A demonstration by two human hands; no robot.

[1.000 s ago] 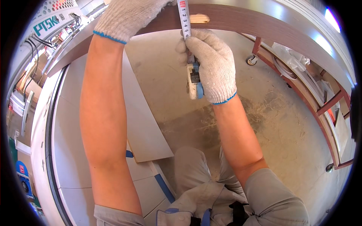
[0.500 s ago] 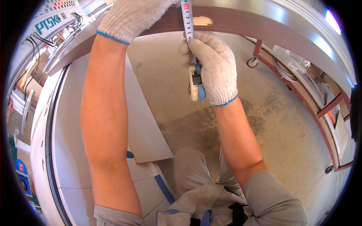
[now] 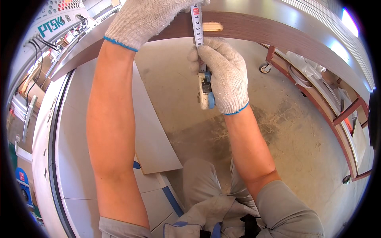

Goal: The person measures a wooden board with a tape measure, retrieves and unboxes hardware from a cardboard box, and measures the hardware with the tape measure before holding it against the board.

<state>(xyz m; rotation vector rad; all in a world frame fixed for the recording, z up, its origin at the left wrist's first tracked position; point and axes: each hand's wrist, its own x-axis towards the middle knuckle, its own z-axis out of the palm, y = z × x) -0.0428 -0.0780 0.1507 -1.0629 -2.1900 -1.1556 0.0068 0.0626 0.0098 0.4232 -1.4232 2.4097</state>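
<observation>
A tape measure (image 3: 205, 95) with a pale and blue case hangs from my gloved right hand (image 3: 226, 73), whose thumb and fingers pinch the white blade (image 3: 197, 27) just above the case. The blade runs up across the dark brown edge of a long board (image 3: 246, 29). At the blade's upper end, my gloved left hand (image 3: 147, 20) reaches over the board with fingers closed on the tape; the picture's top edge cuts them off in part. Beside the blade, a pale oblong piece or recess of bare wood (image 3: 213, 26) shows in the brown edge.
White panels (image 3: 154, 131) lie low on the left, one with a blue strip along its end. A red-brown wheeled rack (image 3: 317, 95) with boards and clear plastic stands at right. Machinery (image 3: 59, 23) with cables fills the far left. Dust marks the concrete floor (image 3: 285, 119).
The board and my left hand sit slightly lower in the picture, and more of the left fingertips shows. The right hand keeps its grip on the blade, with little movement.
</observation>
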